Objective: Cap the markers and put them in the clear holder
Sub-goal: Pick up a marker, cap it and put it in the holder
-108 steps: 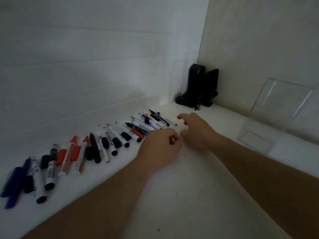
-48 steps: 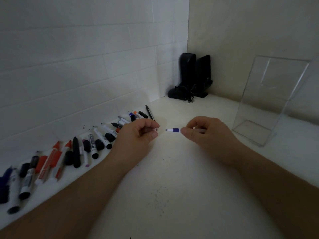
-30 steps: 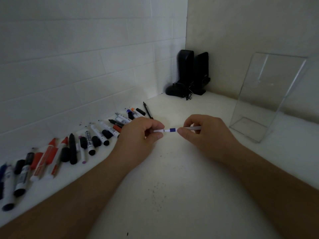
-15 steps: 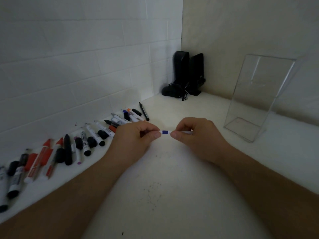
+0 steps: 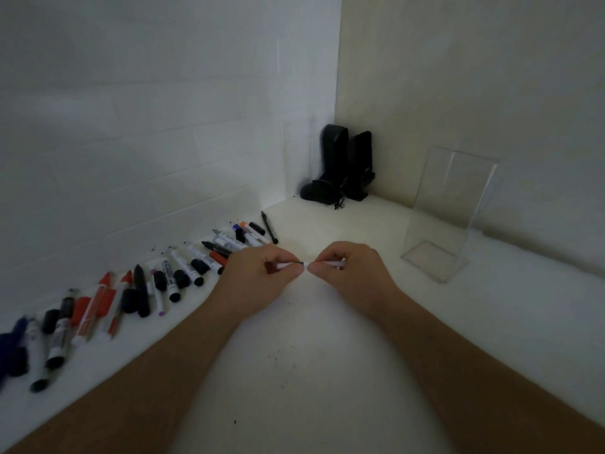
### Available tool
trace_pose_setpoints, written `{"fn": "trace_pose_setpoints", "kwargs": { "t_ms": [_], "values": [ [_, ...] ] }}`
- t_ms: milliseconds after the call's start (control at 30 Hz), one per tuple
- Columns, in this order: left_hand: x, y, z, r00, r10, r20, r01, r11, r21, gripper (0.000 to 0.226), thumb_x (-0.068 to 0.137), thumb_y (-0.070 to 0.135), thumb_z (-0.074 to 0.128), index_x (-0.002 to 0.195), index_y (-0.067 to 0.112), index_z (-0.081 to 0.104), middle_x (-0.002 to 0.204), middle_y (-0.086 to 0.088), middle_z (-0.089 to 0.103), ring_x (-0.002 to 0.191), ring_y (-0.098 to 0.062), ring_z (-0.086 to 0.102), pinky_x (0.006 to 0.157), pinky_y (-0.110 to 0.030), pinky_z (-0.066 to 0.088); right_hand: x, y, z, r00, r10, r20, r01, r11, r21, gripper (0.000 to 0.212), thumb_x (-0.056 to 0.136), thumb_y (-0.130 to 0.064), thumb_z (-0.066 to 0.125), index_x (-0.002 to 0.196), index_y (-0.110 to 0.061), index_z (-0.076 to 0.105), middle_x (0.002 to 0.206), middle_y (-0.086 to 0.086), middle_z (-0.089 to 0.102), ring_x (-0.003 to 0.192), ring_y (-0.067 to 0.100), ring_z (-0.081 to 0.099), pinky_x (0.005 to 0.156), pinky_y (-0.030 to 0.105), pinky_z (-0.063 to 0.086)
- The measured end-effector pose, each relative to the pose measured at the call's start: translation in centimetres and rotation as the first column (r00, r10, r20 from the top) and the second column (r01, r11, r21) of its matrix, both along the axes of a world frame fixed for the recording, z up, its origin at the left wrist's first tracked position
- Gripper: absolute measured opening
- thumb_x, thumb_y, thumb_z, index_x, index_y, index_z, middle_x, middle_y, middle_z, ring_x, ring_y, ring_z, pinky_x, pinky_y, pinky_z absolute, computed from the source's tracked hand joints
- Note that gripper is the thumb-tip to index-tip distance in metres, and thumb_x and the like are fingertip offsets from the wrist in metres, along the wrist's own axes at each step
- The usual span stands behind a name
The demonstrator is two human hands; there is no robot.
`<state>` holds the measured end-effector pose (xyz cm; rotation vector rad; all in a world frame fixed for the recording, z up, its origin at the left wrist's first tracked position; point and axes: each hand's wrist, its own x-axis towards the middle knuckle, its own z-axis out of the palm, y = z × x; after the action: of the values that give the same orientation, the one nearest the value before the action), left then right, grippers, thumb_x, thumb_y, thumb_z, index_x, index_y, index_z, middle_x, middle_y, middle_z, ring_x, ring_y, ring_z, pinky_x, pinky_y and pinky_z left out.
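The cap (image 5: 284,265) has been pushed closer onto the pen (image 5: 331,264), each pinched by the left hand (image 5: 262,276) and right hand (image 5: 352,273), near the clear holder (image 5: 448,211).

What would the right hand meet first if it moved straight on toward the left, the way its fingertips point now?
The left hand. The right hand pinches a thin white marker whose end already reaches the left hand's fingers, so the two fingertips would likely touch almost at once. Depth looks matched, though one view cannot confirm it.
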<state>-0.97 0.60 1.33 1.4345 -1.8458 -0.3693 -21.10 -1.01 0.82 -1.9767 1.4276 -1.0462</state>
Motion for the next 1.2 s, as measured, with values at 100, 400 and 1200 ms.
{"fn": "trace_pose_setpoints", "kwargs": {
  "t_ms": [100,400,1200],
  "values": [
    [-0.6,0.2,1.1,0.844,0.073,-0.531,0.045,0.977,0.207,0.005,0.087,0.016,0.076,0.086,0.019,0.079,0.075,0.006,0.075,0.074,-0.012,0.067,0.068,-0.017,0.054,-0.7,0.7,0.6,0.998,0.005,-0.064,-0.004,1.0,0.013,0.027,0.084,-0.052,0.073,0.103,-0.032,0.073,0.093,-0.012,0.069,0.075,0.008,0.062,0.076,0.027,0.051],
    [-8.1,-0.7,7.0,0.242,-0.014,-0.97,0.35,0.934,0.074,0.014,0.1,0.01,0.056,0.104,0.008,0.069,0.097,-0.004,0.075,0.096,-0.014,0.071,0.086,-0.028,0.059,-12.2,6.7,11.1,0.918,-0.376,0.126,0.37,0.7,-0.611,0.03,0.083,-0.022,0.075,0.11,-0.03,0.064,0.099,-0.01,0.054,0.076,0.004,0.053,0.07,0.023,0.051],
    [-20.4,-4.6,12.3,0.78,-0.136,-0.611,0.14,0.989,-0.04,0.016,0.095,0.017,0.065,0.108,0.024,0.071,0.1,0.002,0.074,0.096,-0.017,0.071,0.091,-0.04,0.059,-18.4,-2.8,18.8,0.8,-0.475,0.365,0.262,0.825,0.5,0.077,0.078,-0.081,0.042,0.118,-0.018,0.059,0.115,0.007,0.06,0.112,0.036,0.055,0.106,0.066,0.033]
  ]
}}
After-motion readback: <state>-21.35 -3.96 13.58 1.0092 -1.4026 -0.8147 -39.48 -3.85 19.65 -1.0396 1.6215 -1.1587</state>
